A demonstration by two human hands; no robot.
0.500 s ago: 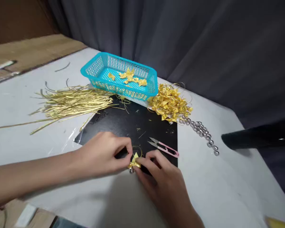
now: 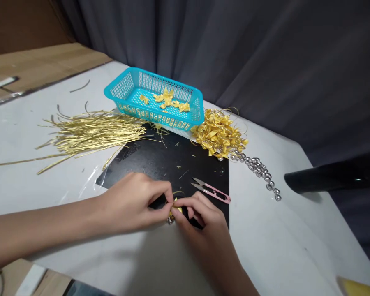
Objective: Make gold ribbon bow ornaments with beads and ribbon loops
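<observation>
On the white table [image 2: 265, 234], at the near edge of a black mat [image 2: 175, 164], the left hand [image 2: 131, 203] and right hand [image 2: 205, 220] have their fingers pinched together on a small gold ribbon bow [image 2: 176, 207], mostly hidden. A silver bead [image 2: 171, 220] shows partly beneath.

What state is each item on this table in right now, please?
left hand, pinching the small gold bow
right hand, pinching the same bow from the other side
small gold bow, held between both hands, mostly hidden
pink-handled thread snips, blades open, lying on the black mat
blue plastic basket, holding a few gold bows
heap of gold bows, piled beside the basket
gold strips, loose pile
silver beads, lying in a curving row
</observation>
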